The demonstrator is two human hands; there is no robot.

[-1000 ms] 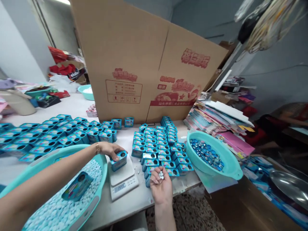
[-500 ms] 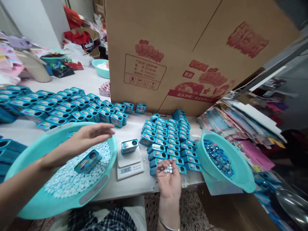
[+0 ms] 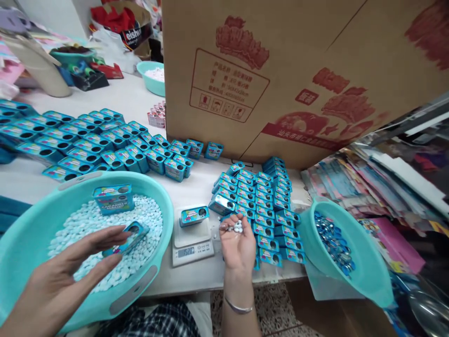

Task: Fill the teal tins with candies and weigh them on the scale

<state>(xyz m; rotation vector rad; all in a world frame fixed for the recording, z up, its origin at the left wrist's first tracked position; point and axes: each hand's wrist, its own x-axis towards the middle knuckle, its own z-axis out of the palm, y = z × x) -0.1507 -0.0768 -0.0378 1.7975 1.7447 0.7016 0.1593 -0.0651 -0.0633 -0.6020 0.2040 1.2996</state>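
Note:
My left hand (image 3: 80, 267) is over the large turquoise basin (image 3: 31, 248), thumb and fingers apart, close to a blue tin (image 3: 136, 232) lying on the pale candies (image 3: 66, 236). I cannot tell whether its fingertips touch that tin. Farther back in the basin stands another blue tin (image 3: 112, 200). My right hand (image 3: 235, 245), palm up with curled fingers, cups several small white candies (image 3: 237, 227) beside the rows of blue tins (image 3: 263, 220). Between the hands, a single blue tin (image 3: 194, 216) rests on a white digital scale (image 3: 192, 252).
Many blue tins (image 3: 87, 145) cover the table's left rear. A tall cardboard box (image 3: 287, 61) stands behind. At right, a turquoise bowl (image 3: 368, 262) of blue shiny pieces overhangs the table edge, near stacked printed sheets (image 3: 354, 187).
My left hand has come down and back toward the tin lying in the basin. My right hand, still cupping candies, has moved slightly left and up. The view has shifted.

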